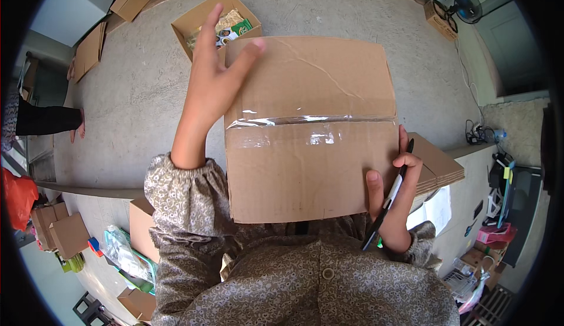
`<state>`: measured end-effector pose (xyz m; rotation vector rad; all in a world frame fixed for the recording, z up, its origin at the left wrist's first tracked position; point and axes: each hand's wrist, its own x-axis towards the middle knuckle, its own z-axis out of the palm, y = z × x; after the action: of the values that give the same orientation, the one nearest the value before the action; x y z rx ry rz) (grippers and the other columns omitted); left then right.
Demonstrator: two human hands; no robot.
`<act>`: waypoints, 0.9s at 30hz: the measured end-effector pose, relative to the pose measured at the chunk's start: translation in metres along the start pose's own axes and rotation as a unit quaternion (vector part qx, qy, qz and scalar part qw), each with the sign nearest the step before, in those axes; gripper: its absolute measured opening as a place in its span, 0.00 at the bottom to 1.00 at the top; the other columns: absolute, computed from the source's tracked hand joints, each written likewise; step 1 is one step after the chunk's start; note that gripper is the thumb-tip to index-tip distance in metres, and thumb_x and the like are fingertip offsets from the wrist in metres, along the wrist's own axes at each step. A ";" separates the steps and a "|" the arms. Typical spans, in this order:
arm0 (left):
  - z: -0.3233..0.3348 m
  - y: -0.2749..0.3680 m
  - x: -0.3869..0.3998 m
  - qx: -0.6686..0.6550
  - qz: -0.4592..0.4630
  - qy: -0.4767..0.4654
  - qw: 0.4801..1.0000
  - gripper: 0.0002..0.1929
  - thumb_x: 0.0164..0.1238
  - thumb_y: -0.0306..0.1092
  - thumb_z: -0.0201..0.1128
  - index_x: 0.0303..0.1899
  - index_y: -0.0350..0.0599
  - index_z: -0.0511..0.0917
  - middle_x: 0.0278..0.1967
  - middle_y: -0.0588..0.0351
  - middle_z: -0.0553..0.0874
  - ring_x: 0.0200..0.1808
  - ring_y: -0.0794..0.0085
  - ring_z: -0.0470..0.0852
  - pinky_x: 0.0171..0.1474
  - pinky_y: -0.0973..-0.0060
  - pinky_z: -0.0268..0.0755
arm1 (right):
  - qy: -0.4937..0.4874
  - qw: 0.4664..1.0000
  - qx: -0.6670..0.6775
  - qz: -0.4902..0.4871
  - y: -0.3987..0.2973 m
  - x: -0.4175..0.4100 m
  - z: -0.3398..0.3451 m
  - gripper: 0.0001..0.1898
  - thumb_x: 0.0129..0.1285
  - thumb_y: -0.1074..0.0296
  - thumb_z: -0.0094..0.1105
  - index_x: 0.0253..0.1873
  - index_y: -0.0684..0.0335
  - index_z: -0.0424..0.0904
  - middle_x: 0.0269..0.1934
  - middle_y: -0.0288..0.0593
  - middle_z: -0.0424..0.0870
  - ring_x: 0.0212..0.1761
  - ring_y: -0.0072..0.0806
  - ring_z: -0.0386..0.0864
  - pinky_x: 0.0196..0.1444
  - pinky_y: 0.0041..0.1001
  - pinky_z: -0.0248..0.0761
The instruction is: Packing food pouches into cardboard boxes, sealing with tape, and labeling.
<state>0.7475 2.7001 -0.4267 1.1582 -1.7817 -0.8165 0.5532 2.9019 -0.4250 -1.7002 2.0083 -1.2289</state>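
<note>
Before my chest is a closed cardboard box point(308, 172), its face-up side crossed by a seam under shiny clear tape. A long crease runs over the half farther from me. My right hand point(407, 180) grips the box's right side, thumb on the upper face. That same hand also carries a black-and-white pen point(391, 196), slanting down towards my jacket. At the upper left corner, my left hand point(213, 75) has thumb and forefinger spread wide and holds nothing visible. Its thumb overlaps the box; whether it touches is unclear.
An open carton point(183, 28) with packaged goods sits on the floor beyond. Flattened cardboard sheets point(434, 158) are stacked at right, near white paper point(434, 211). A person's leg point(48, 119) shows at left. Cartons point(70, 235) and a plastic-wrapped bundle point(125, 255) lie lower left.
</note>
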 end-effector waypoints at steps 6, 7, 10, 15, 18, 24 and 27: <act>-0.015 0.020 0.023 0.273 -0.093 -0.200 0.936 0.33 0.55 0.60 0.56 0.44 0.31 0.73 0.31 0.35 0.80 0.39 0.55 0.81 0.43 0.62 0.72 | 0.055 0.997 0.022 -0.048 0.042 0.061 -0.005 0.10 0.60 0.65 0.46 0.30 0.64 0.61 0.40 0.65 0.78 0.38 0.31 0.80 0.32 0.23 0.68; -0.015 0.019 0.010 0.330 -0.065 -0.173 0.926 0.32 0.55 0.61 0.55 0.37 0.30 0.74 0.24 0.39 0.79 0.31 0.55 0.81 0.35 0.63 0.72 | 0.108 0.987 0.044 -0.107 0.066 0.086 0.002 0.09 0.62 0.65 0.45 0.32 0.64 0.62 0.37 0.57 0.80 0.34 0.32 0.80 0.30 0.26 0.68; -0.026 0.050 -0.064 0.406 -0.082 -0.215 0.884 0.30 0.56 0.58 0.57 0.29 0.29 0.74 0.14 0.46 0.78 0.18 0.57 0.80 0.22 0.66 0.71 | 0.011 0.970 -0.151 0.192 0.091 0.146 0.017 0.13 0.64 0.60 0.47 0.36 0.64 0.62 0.35 0.54 0.80 0.37 0.36 0.79 0.37 0.30 0.70; -0.045 0.108 -0.127 0.122 -0.018 -0.389 0.913 0.21 0.50 0.51 0.66 0.31 0.39 0.79 0.22 0.54 0.83 0.22 0.65 0.82 0.27 0.75 0.74 | -0.299 0.891 0.224 0.260 0.079 0.201 0.033 0.20 0.63 0.46 0.46 0.43 0.61 0.64 0.32 0.41 0.77 0.36 0.24 0.75 0.36 0.23 0.67; -0.045 0.082 -0.089 -0.011 0.049 -0.111 0.993 0.10 0.51 0.34 0.66 0.31 0.37 0.80 0.29 0.51 0.83 0.31 0.69 0.81 0.39 0.76 0.72 | -0.340 0.902 0.166 0.207 0.068 0.196 0.024 0.20 0.63 0.47 0.47 0.42 0.61 0.66 0.32 0.38 0.77 0.35 0.21 0.74 0.32 0.22 0.65; -0.038 -0.023 0.006 -0.182 -0.109 -0.113 0.971 0.24 0.64 0.45 0.55 0.56 0.39 0.67 0.48 0.48 0.77 0.50 0.70 0.74 0.55 0.73 0.64 | -0.130 0.976 -0.151 0.090 0.007 0.090 -0.021 0.14 0.63 0.58 0.50 0.36 0.63 0.60 0.34 0.50 0.73 0.46 0.31 0.75 0.39 0.25 0.63; -0.007 -0.036 0.009 -0.354 -0.158 -0.224 0.894 0.32 0.65 0.56 0.46 0.61 0.39 0.60 0.58 0.45 0.68 0.60 0.66 0.66 0.62 0.70 0.56 | -0.004 0.991 -0.111 0.077 0.041 0.038 -0.011 0.13 0.64 0.61 0.50 0.38 0.61 0.56 0.35 0.50 0.70 0.46 0.29 0.73 0.39 0.23 0.61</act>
<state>0.7654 2.6781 -0.4515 0.7960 -1.4172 -1.8658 0.5064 2.8714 -0.4351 -1.6028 2.2964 -0.9785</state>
